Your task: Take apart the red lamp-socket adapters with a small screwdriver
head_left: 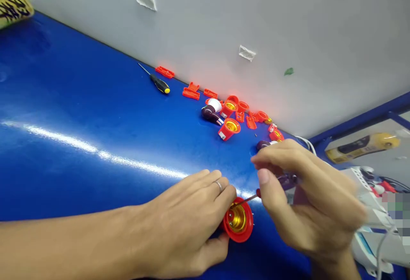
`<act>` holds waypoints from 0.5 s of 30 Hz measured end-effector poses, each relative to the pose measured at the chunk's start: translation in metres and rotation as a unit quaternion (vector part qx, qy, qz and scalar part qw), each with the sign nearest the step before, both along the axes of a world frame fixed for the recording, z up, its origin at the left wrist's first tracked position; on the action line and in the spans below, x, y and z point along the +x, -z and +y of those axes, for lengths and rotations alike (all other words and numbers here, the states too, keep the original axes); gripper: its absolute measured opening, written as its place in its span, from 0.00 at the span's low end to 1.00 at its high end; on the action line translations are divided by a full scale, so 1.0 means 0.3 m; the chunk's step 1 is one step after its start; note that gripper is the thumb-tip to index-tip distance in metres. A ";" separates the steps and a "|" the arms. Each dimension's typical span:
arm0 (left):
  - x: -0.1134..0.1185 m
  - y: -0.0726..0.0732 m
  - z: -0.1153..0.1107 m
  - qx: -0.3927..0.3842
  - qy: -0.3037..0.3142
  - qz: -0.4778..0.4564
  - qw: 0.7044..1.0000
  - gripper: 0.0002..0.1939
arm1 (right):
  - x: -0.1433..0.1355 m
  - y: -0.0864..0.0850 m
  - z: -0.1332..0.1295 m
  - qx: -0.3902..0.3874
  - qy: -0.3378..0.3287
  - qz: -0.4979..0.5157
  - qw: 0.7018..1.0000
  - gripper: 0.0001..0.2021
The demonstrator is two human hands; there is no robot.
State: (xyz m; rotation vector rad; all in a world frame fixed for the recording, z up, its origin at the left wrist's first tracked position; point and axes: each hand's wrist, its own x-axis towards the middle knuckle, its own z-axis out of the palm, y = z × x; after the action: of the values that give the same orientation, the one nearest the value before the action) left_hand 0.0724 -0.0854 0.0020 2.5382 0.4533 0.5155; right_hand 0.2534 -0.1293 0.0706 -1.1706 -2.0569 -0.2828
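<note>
My left hand, with a ring on one finger, is closed around a red lamp socket. The socket's open mouth faces me, and its brass threaded lining shows inside. In my right hand is a screwdriver with a thin metal shaft and a red collar; my fingers hide most of its handle. The shaft slants down to the left, and its tip reaches into the socket's mouth at the upper left rim. Thin metal pins stick out on the socket's right side.
Along the grey wall lie a black-and-yellow screwdriver, red plastic pieces, several red sockets and a dark plum and white part. A yellow bag stands far left. White equipment and a yellow bottle are at right.
</note>
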 end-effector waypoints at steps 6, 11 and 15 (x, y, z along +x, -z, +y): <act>-0.006 0.004 -0.006 -0.007 -0.016 0.001 1.000 0.09 | 0.025 0.053 -0.007 -0.003 -0.077 0.125 0.989 0.29; -0.008 -0.003 -0.008 0.009 -0.027 0.010 1.000 0.07 | 0.041 0.006 -0.067 -0.121 -0.042 0.109 0.986 0.21; -0.012 -0.010 -0.007 0.009 -0.027 0.022 0.999 0.10 | 0.047 0.011 -0.084 -0.132 -0.023 0.096 0.986 0.18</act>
State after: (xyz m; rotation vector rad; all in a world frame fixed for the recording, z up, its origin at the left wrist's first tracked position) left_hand 0.0687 -0.0875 0.0049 2.5646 0.5373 0.4876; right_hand 0.2675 -0.1547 0.0675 -1.2513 -1.9885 0.1264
